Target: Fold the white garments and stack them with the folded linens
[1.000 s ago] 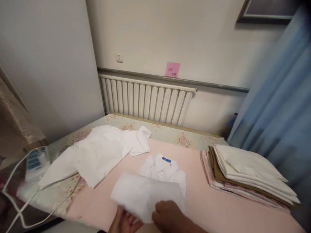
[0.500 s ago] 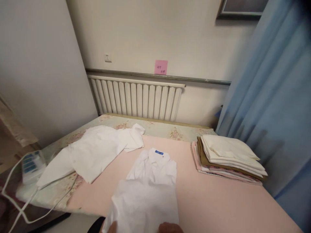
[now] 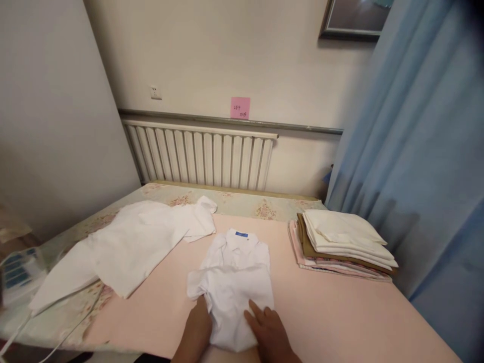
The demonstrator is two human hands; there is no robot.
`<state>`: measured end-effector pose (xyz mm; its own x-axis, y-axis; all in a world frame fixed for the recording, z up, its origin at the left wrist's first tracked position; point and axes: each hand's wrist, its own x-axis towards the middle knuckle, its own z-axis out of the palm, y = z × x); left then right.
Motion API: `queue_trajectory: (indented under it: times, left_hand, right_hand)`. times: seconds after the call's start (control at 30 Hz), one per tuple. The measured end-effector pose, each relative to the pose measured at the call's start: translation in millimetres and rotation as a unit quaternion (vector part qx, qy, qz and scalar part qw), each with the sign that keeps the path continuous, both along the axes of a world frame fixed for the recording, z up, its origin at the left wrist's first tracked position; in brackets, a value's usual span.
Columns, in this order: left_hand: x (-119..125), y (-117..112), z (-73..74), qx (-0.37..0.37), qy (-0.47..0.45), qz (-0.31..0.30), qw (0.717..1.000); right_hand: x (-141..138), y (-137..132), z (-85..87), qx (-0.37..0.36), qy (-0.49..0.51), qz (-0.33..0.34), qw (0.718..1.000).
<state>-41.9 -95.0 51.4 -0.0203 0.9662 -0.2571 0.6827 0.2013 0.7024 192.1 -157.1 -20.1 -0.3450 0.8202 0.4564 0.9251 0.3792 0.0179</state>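
Observation:
A white shirt (image 3: pixel 234 277) with a blue collar label lies partly folded on the pink cloth (image 3: pixel 333 312), its lower half doubled up over the chest. My left hand (image 3: pixel 196 327) rests on the fold's left edge, fingers closed against the fabric. On the fold's lower right lies my right hand (image 3: pixel 270 330), fingers stretched flat on the fabric.
A second white garment (image 3: pixel 124 247) lies spread out to the left on the floral sheet. A stack of folded cloths (image 3: pixel 340 242) sits at the right. A radiator (image 3: pixel 200 156) and wall stand behind, a blue curtain (image 3: pixel 423 151) at right, a cabled device (image 3: pixel 17 272) at far left.
The shirt's lower half, held up in both hands before, now lies folded over the chest. Both hands have come down onto it. The view has shifted right.

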Motion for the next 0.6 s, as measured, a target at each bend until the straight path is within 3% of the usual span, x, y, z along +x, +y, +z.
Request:
queue_trajectory:
  times: [0.37, 0.6]
  left_hand:
    - [58, 101, -9.8, -0.024, -0.036, -0.006, 0.999]
    - [83, 155, -0.2, -0.059, -0.113, 0.031, 0.991]
  right_hand:
    - [44, 88, 20.3, -0.089, 0.01, -0.078, 0.993]
    - [67, 143, 24.0, -0.091, 0.019, -0.077, 0.993]
